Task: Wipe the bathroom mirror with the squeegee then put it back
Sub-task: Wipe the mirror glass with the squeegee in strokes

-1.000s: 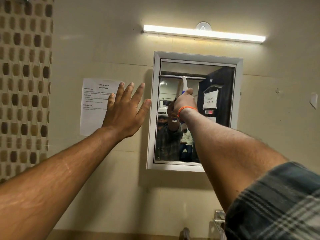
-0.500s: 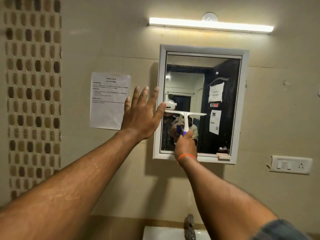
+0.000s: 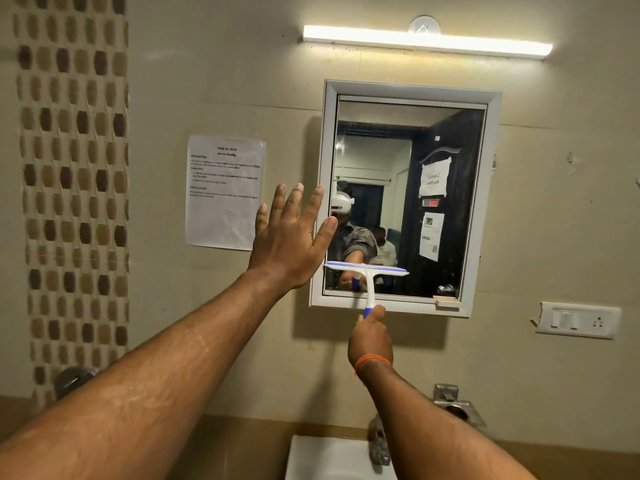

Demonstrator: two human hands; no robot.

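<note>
A white-framed mirror [image 3: 491, 202] hangs on the beige tiled wall. My right hand [image 3: 370, 337], with an orange band at the wrist, grips the handle of a white and blue squeegee [image 3: 367, 271] from below. Its blade lies level against the lower left part of the glass, just above the bottom frame. My left hand [image 3: 291, 240] is spread flat with fingers apart, resting at the mirror's left frame edge.
A printed sheet [image 3: 225, 192] is taped to the wall left of the mirror. A switch plate [image 3: 578, 319] sits at the right, a tube light [image 3: 426, 41] above. Below are a white basin [image 3: 332, 459], a tap [image 3: 380, 441] and a metal soap holder [image 3: 457, 407].
The squeegee has been drawn down the left side of the glass from near the top to near the bottom. My left hand stayed flat at the frame. The view tilted downward.
</note>
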